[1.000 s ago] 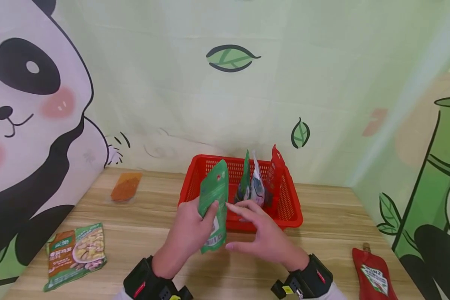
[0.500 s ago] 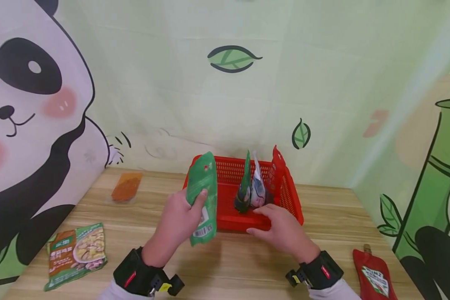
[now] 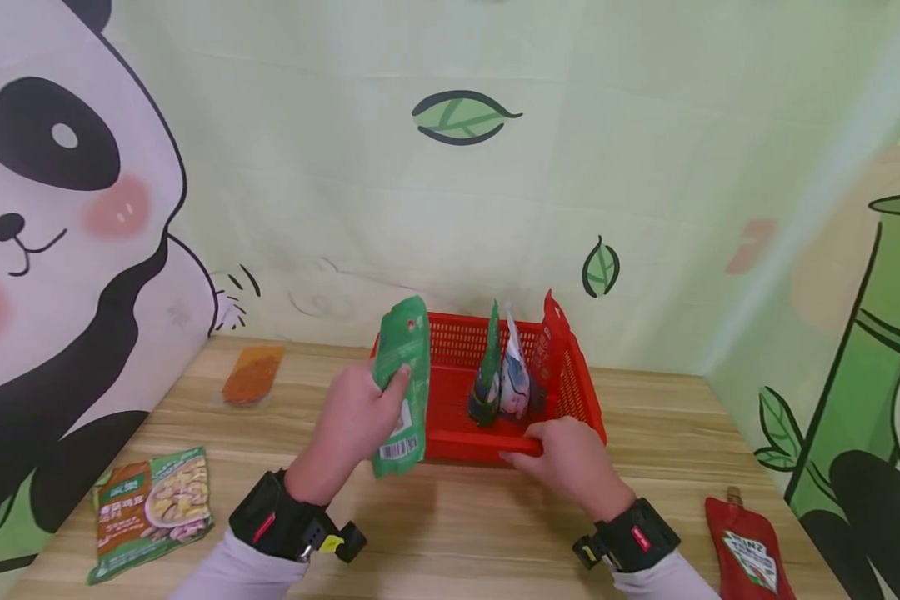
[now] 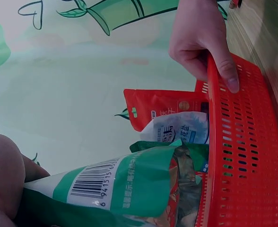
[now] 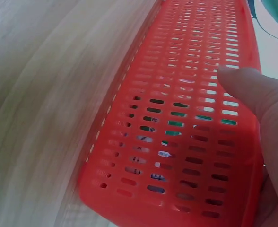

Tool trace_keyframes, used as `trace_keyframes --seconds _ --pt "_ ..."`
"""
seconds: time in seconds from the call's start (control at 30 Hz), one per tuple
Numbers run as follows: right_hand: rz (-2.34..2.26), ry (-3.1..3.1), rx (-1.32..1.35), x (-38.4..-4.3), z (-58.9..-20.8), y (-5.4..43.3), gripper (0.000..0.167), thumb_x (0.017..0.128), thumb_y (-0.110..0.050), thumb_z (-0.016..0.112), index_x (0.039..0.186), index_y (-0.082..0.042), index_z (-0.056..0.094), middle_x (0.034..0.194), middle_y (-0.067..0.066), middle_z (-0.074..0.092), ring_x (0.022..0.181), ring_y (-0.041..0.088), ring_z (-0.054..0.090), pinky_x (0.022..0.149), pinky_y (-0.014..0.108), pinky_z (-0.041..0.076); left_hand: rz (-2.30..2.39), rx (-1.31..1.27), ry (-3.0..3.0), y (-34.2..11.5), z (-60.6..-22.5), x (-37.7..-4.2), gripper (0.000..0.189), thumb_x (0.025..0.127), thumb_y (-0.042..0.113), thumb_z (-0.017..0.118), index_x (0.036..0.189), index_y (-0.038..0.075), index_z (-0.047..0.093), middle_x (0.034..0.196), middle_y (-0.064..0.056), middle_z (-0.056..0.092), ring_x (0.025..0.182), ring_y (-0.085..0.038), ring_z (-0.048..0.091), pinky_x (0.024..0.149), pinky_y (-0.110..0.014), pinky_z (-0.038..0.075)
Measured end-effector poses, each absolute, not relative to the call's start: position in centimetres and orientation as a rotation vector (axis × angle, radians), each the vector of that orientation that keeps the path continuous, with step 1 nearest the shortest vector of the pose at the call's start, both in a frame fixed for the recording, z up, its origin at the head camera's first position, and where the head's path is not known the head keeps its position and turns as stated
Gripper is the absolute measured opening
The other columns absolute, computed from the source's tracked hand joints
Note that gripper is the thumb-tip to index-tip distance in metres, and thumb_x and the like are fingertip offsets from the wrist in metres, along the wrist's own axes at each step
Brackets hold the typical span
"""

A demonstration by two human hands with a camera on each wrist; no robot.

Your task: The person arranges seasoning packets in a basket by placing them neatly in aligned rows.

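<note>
My left hand [image 3: 352, 412] grips a green food pouch [image 3: 405, 375] upright, thumb across its face, in front of the basket's left part. A barcode shows near the pouch's lower end, also plain in the left wrist view. My right hand [image 3: 573, 467] pinches the front rim of the red plastic basket [image 3: 465, 446], thumb outside and fingers over the inside, as the left wrist view shows. Inside the basket, toward the right, stand a green packet [image 3: 487, 379], a white packet [image 3: 515, 379] and a red packet [image 3: 551, 346], side by side.
On the wooden table [image 3: 285, 475] lie a green-and-brown food packet [image 3: 153, 508] at front left and a flat orange packet [image 3: 253, 373] at back left. A red Heinz pouch [image 3: 750, 546] lies at front right. A panda-printed cloth [image 3: 330, 200] hangs behind.
My left hand has carried the green pouch left, away from my right hand. My right hand has moved right and down from beside the pouch and taken hold of the basket's front rim.
</note>
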State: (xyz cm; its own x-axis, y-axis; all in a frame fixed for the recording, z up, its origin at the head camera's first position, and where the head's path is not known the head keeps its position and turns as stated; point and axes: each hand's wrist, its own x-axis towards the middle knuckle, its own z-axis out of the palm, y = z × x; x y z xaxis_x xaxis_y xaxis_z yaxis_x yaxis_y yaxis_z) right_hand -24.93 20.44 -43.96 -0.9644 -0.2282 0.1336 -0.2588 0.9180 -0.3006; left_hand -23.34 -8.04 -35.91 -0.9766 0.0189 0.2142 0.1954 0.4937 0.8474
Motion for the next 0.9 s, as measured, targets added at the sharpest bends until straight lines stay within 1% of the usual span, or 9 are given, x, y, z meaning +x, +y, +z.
trace_keyframes --seconds 0.1,0.3,0.4,0.57,0.77,0.9 --pt "0.448 -2.967 0.393 -25.0 -44.2 20.6 0.026 0.081 -0.045 0.085 0.079 -0.020 0.078 0.052 -0.014 0.052 0.052 0.007 0.050 0.058 0.024 0.043 -1.444 -0.191 -2.563 -7.9 -35.9 -23.8 0.029 0.102 0.027 0.061 0.093 0.000 0.069 0.078 -0.013 0.074 0.063 -0.019 0.072 0.058 -0.036 0.062" --pt "0.296 -2.877 0.442 -25.1 -44.4 20.7 0.027 0.082 -0.038 0.086 0.069 -0.020 0.071 0.051 -0.011 0.048 0.052 0.008 0.044 0.055 0.024 0.036 -1.377 -0.212 -2.579 -7.5 -35.6 -24.9 0.028 0.102 0.026 0.061 0.093 0.001 0.069 0.078 -0.012 0.074 0.061 -0.019 0.071 0.058 -0.033 0.061" --pt "0.259 -2.841 0.465 -25.1 -44.6 20.7 0.024 0.082 -0.035 0.087 0.070 -0.020 0.071 0.053 -0.011 0.049 0.053 0.008 0.043 0.055 0.023 0.035 -1.337 -0.225 -2.595 -7.3 -35.5 -25.6 0.028 0.103 0.027 0.059 0.093 0.003 0.069 0.077 -0.011 0.073 0.061 -0.019 0.070 0.057 -0.031 0.060" --pt "0.224 -2.822 0.474 -25.2 -44.8 20.7 0.025 0.082 -0.034 0.087 0.070 -0.020 0.070 0.054 -0.009 0.049 0.053 0.009 0.043 0.055 0.023 0.035 -1.327 -0.205 -2.651 -6.8 -35.3 -27.1 0.029 0.103 0.028 0.057 0.091 0.004 0.067 0.075 -0.010 0.071 0.060 -0.019 0.068 0.055 -0.029 0.059" --pt "0.213 -2.809 0.481 -25.3 -45.0 20.7 0.025 0.080 -0.036 0.088 0.071 -0.020 0.071 0.055 -0.010 0.051 0.054 0.009 0.044 0.056 0.024 0.036 -1.389 -0.166 -2.699 -6.0 -35.3 -29.4 0.029 0.104 0.032 0.056 0.102 0.005 0.065 0.081 -0.011 0.072 0.064 -0.022 0.070 0.059 -0.031 0.061" --pt "0.222 -2.813 0.477 -25.3 -45.0 20.8 0.025 0.080 -0.037 0.088 0.072 -0.020 0.072 0.055 -0.010 0.051 0.054 0.008 0.045 0.057 0.023 0.037 -1.409 -0.182 -2.693 -5.4 -35.4 -30.9 0.030 0.105 0.034 0.054 0.104 0.005 0.065 0.083 -0.011 0.072 0.068 -0.024 0.070 0.062 -0.034 0.062"
